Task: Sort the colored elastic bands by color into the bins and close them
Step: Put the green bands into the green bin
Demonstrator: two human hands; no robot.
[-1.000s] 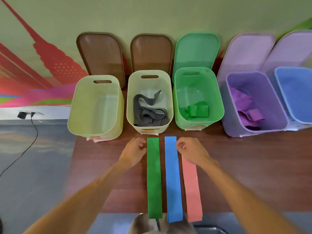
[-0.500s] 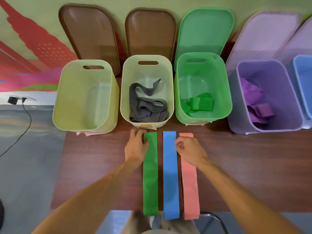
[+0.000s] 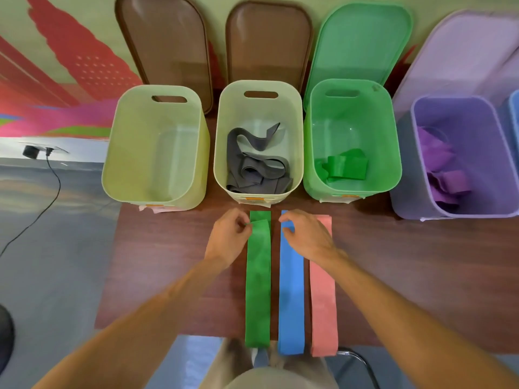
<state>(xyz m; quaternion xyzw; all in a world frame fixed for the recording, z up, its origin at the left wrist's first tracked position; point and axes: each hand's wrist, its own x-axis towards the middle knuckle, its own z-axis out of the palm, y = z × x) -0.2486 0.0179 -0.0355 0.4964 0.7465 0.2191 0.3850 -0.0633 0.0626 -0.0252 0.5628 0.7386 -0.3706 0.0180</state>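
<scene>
Painted wall (image 3: 70, 29) with red and pink stripes on pale green fills the background, and grey floor (image 3: 56, 248) lies to the left. A dark brown wooden counter (image 3: 421, 262) carries a row of plastic bins along its far edge. From left to right stand a pale yellow-green plastic bin (image 3: 112, 153), a cream plastic bin (image 3: 222, 130), a green plastic bin (image 3: 393, 141) and a purple plastic bin (image 3: 407, 197). Only a sliver of a blue plastic bin (image 3: 515, 108) shows at the right edge.

All the bins are open. Behind them, leaning on the wall, are two brown translucent lids (image 3: 168, 46), a green translucent lid (image 3: 359, 40) and a lilac translucent lid (image 3: 466, 51). Crumpled grey bands (image 3: 252, 172) lie in the cream bin, folded green bands (image 3: 345, 167) in the green bin and bunched purple bands (image 3: 441, 169) in the purple bin.

Three bands lie flat side by side on the counter in front of the cream and green bins, their near ends hanging over the edge. They are a long green elastic band (image 3: 258, 282), a long blue elastic band (image 3: 291, 299) and a long pink elastic band (image 3: 323, 299).

The left hand (image 3: 229, 237) pinches the top layer of the green band at its far end, lifting it slightly. The right hand (image 3: 306, 234) rests over the far end of the blue band with its fingers curled onto it, and partly covers the pink one. A thin black cable (image 3: 53, 178) trails across the floor.
</scene>
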